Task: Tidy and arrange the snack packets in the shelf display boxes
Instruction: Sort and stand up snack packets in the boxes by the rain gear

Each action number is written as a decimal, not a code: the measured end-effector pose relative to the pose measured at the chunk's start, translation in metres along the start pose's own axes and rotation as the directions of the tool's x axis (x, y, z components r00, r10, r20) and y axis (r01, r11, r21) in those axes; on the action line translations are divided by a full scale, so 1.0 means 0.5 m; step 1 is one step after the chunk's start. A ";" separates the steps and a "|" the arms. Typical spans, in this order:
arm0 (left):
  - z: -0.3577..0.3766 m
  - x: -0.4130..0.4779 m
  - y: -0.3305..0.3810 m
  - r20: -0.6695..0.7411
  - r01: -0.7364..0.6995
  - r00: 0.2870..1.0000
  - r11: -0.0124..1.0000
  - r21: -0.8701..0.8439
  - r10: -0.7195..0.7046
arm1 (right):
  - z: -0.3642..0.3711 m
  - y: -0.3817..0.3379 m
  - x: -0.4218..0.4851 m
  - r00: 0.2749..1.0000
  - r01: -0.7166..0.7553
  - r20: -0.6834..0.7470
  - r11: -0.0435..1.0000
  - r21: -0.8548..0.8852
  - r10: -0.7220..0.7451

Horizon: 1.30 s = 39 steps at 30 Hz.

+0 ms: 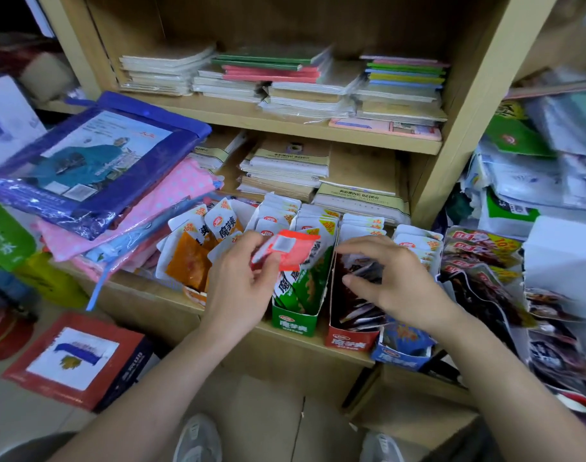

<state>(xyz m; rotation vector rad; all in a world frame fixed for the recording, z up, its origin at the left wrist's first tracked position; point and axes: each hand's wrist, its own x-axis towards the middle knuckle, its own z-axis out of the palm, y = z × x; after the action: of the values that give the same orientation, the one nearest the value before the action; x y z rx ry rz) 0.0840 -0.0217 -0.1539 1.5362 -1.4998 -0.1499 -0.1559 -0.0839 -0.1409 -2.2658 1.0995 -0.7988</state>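
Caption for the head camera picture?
Left hand holds a red packet while right hand reaches into the red box.

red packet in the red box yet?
No, the left hand pinches the red packet over the green box, apart from the red box.

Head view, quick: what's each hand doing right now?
Left hand: pinches a red snack packet.
Right hand: fingers over the dark packets in the red display box; grip cannot be told.

One head-worn wide-angle view looks forward and down (close in) at the shelf.
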 end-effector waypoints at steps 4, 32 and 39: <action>-0.019 -0.003 0.037 -0.040 0.122 0.988 0.922 -0.368 -0.147 | -0.016 -0.023 0.000 0.968 -0.093 -0.191 0.937 0.336 0.165; 0.121 -0.009 0.089 0.103 -0.011 0.995 0.997 0.074 0.003 | -0.137 0.053 -0.074 0.632 -0.101 -0.730 0.961 0.257 0.261; 0.115 -0.022 0.088 0.007 0.055 0.998 0.998 0.032 -0.055 | -0.125 0.033 -0.080 0.869 0.052 -0.477 0.935 0.351 0.130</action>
<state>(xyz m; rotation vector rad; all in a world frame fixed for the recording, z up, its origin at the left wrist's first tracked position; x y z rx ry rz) 0.0121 -0.0337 -0.1610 1.6049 -1.4732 -0.1653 -0.2277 -0.0711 -0.1188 -1.7694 1.0970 -1.4889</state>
